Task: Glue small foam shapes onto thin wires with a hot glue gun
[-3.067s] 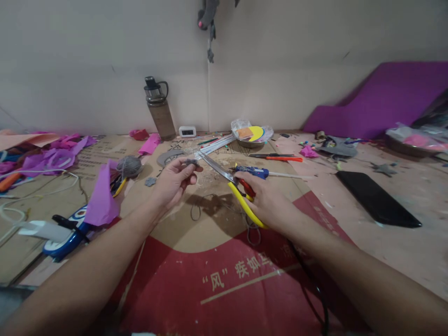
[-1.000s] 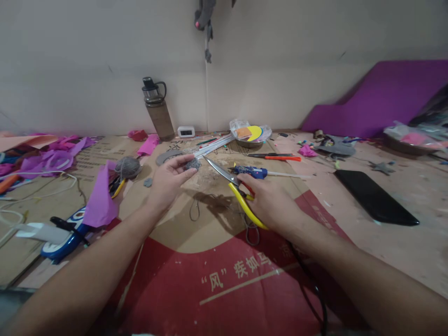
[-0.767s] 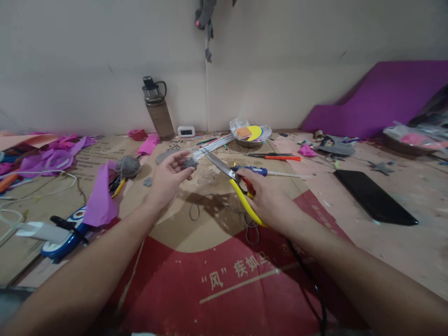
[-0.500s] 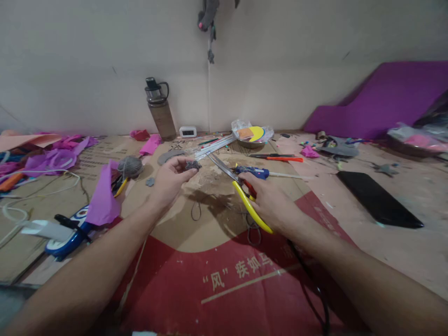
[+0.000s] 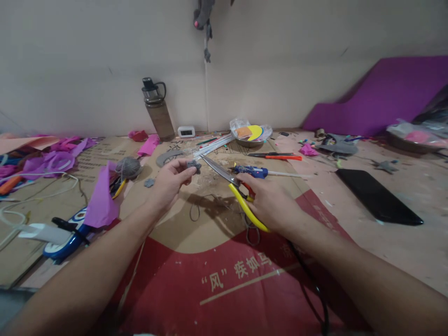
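Scissors [image 5: 234, 179] sit gripped in the right hand [image 5: 266, 198] at frame center; I see the left hand [image 5: 171, 183] pinching a small gray piece [image 5: 195, 165] just beside their tips.

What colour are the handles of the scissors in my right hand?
The scissors' handles are yellow and red, seen in the head view.

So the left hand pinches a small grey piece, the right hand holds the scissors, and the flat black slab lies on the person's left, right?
One slip: the flat black slab lies on the person's right, as the head view shows. The left hand does pinch a small grey piece, and the right hand holds the scissors.
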`<state>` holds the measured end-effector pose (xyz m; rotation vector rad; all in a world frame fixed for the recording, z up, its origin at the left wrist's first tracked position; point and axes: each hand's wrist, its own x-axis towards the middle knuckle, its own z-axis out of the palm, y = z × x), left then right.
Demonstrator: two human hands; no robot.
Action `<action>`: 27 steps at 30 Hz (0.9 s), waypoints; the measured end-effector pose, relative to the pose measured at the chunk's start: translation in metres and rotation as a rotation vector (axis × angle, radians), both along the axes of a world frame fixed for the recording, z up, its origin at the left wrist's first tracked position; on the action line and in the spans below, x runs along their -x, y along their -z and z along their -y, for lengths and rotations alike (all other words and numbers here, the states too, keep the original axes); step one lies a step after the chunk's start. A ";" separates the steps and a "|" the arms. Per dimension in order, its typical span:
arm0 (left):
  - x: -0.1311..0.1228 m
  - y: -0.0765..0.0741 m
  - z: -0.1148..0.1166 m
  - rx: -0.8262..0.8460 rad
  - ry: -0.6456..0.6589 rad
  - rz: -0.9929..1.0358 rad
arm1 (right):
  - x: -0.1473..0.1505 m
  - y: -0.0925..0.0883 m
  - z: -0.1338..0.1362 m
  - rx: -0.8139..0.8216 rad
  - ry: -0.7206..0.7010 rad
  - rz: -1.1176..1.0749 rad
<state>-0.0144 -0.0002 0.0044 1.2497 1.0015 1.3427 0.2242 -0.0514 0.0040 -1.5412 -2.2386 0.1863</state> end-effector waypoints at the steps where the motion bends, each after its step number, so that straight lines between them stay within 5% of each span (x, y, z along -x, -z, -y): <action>1: 0.000 0.000 0.000 0.000 0.001 -0.003 | 0.000 0.001 -0.001 -0.015 0.006 0.028; 27: 0.003 -0.002 -0.002 0.123 0.085 0.091 | -0.002 0.007 -0.007 0.009 0.024 0.218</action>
